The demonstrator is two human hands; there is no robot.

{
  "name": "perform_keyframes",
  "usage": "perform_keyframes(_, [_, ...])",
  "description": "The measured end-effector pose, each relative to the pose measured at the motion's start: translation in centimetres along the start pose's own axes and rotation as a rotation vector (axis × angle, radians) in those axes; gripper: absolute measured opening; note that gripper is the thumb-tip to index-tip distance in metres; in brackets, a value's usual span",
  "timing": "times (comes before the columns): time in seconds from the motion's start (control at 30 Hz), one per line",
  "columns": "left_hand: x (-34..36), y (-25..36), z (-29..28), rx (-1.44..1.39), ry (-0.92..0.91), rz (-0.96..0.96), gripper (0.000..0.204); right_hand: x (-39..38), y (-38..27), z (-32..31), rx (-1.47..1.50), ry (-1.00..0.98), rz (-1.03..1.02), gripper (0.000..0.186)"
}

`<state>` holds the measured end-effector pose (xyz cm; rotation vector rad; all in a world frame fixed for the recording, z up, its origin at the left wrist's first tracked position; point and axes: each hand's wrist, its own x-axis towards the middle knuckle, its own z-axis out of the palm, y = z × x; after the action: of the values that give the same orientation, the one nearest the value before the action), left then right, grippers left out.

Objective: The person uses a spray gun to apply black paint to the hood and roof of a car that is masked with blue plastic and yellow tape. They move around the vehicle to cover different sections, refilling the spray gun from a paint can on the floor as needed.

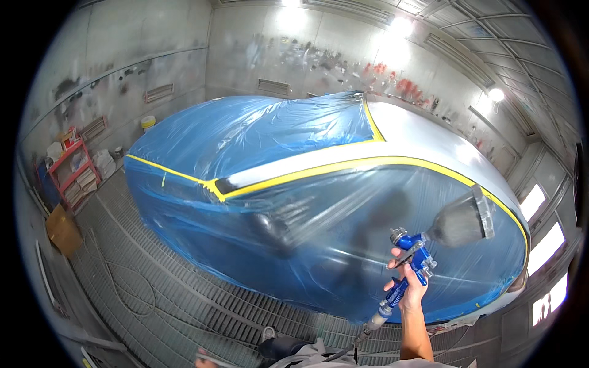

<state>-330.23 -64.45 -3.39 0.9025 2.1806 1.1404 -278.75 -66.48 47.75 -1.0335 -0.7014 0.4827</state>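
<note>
My right hand [415, 288] is wrapped round the handle of a blue paint spray gun [418, 259], its fingers by the trigger. The gun is tilted, with its grey paint cup [461, 224] to the right and its nozzle toward the car. An air fitting and hose [375, 320] run down from the handle toward my body. At the lower edge my left hand [205, 360] shows only in part and slightly blurred, closed on a thin grey hose. Before me stands a car under blue masking film [257, 227], its bare whitish roof [423, 126] and roof rail edged with yellow tape [319, 170].
A grated floor [190, 294] lies along the car, with a loose hose [132, 310] on it. At the left stand a red shelf [76, 165] with supplies and a cardboard box [63, 230]. Paint-spotted walls [251, 55] enclose the booth, and windows [546, 248] are at the right.
</note>
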Motion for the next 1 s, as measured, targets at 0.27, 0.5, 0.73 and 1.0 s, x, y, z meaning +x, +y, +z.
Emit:
perform_keyframes(0.27, [11.7,37.4,0.0,-0.280,0.104,0.635,0.056,8.8,-1.9,4.4,-0.148,0.255,-0.095,0.041])
perform_keyframes(0.5, [18.0,49.6,5.7,-0.191,-0.344,0.564,0.057,18.1,-4.5,10.8,-0.427,0.384,-0.095,0.035])
perform_keyframes(0.73, [29.1,44.7,13.2,-0.407,-0.891,0.239,0.020,28.1,-3.2,18.0,-0.631,0.563,-0.011,0.030])
perform_keyframes(1.0, [37.7,52.8,14.1,-0.195,-1.113,0.362,0.017,33.8,-0.7,22.5,-0.865,0.834,0.040,0.022])
